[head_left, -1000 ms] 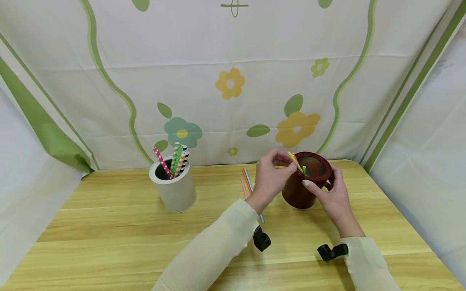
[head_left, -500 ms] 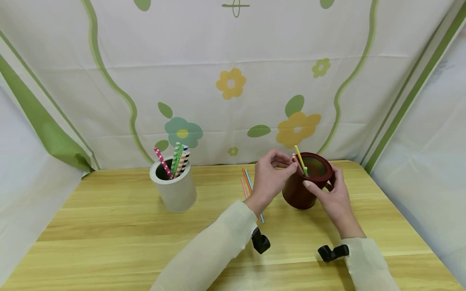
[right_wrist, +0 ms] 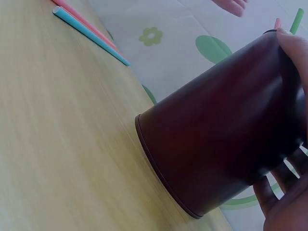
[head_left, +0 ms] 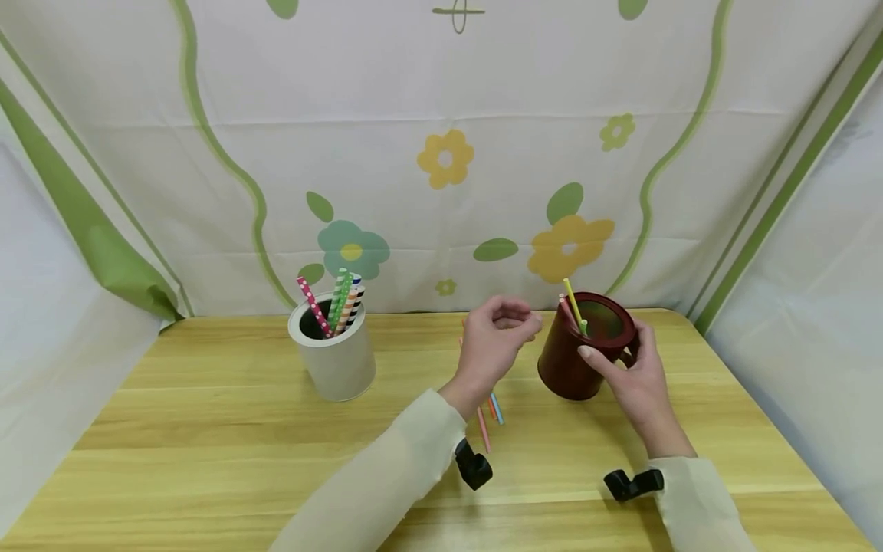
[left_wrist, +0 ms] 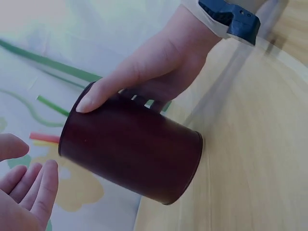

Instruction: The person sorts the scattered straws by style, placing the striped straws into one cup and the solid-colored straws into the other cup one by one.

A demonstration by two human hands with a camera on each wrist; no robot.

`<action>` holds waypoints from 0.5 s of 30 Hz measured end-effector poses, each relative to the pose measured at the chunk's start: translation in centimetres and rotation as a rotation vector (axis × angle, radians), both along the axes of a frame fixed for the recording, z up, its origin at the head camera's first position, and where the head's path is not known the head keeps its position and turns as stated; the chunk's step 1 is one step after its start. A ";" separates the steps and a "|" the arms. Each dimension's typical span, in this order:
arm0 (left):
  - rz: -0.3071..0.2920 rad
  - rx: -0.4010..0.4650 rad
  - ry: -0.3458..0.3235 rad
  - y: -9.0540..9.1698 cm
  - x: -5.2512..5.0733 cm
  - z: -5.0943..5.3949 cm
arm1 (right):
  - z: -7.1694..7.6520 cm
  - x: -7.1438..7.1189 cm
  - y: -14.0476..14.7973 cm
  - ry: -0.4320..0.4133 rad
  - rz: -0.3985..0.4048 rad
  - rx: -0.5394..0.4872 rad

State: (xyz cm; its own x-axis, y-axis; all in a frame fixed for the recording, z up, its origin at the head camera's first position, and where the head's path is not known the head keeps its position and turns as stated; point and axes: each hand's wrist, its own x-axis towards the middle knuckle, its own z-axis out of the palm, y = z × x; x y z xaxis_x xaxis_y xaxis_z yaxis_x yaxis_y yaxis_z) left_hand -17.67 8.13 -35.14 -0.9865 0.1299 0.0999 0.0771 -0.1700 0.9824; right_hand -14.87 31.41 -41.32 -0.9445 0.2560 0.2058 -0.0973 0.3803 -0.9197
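Note:
A dark red mug-like can (head_left: 569, 363) with a side handle stands on the table at the right. Thumb and fingers of my right hand (head_left: 640, 379) hold it at the rim and handle side. Yellow (head_left: 572, 296), pink (head_left: 566, 308) and green (head_left: 583, 327) straws poke out of its mouth. Just left of the can, my left hand (head_left: 491, 345) hovers with loosely bent fingers and nothing between them. In the left wrist view, a gap shows between that hand's thumb and fingers (left_wrist: 42, 190). Beneath the left hand lie pink (head_left: 484, 429), orange and blue (head_left: 497, 409) straws, partly hidden.
A white can (head_left: 336, 368) stands at the left with several patterned straws (head_left: 341, 303) in it. The wooden table (head_left: 207, 429) reaches back to a flowered cloth (head_left: 386, 92), with cloth hanging on both sides too.
My left hand has let go of the pink straw, which now leans in the dark red can beside the yellow one, and has drawn away to the left. The right hand keeps its hold.

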 end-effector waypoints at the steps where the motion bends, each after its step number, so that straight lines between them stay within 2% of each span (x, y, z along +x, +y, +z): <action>1: -0.007 0.022 -0.023 -0.3 0.0 -0.1 | 0.0 0.0 0.0 0.001 0.001 -0.002; 5: -0.017 0.063 -0.083 -1.9 -0.4 -0.8 | 0.1 0.0 0.0 0.007 0.009 0.001; 9: -0.005 0.022 -0.110 -3.7 -0.8 -2.1 | 0.1 0.1 0.0 0.012 0.010 -0.004; 15: 0.103 -0.062 -0.200 -5.9 -1.0 -4.3 | -0.1 0.0 0.2 0.013 0.006 -0.016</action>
